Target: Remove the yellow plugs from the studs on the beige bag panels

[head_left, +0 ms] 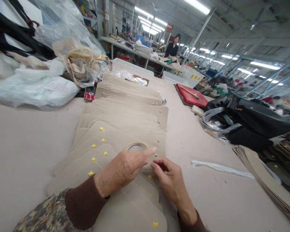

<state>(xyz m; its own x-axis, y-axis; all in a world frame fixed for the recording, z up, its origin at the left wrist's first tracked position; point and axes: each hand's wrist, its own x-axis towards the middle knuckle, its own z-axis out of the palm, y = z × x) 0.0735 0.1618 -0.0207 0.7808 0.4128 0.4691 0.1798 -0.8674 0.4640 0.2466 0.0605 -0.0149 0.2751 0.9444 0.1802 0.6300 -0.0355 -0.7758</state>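
Observation:
A long row of overlapping beige leather panels [125,112] runs down the table, several with small yellow tabs [93,159] and brass studs. My left hand [125,167] rests on a near panel, index finger stretched out, with a roll of tape [136,146] partly under its fingers. My right hand [169,177] lies just beside it, fingers curled and pinched at the panel's edge near a stud [156,155]. What the right fingertips hold is too small to make out.
Plastic bags [36,88] and beige straps are piled at far left. A red case [192,95], black bags [246,120] and stacked panels [268,174] sit on the right. A white strip [219,167] lies on the table. A person stands far back.

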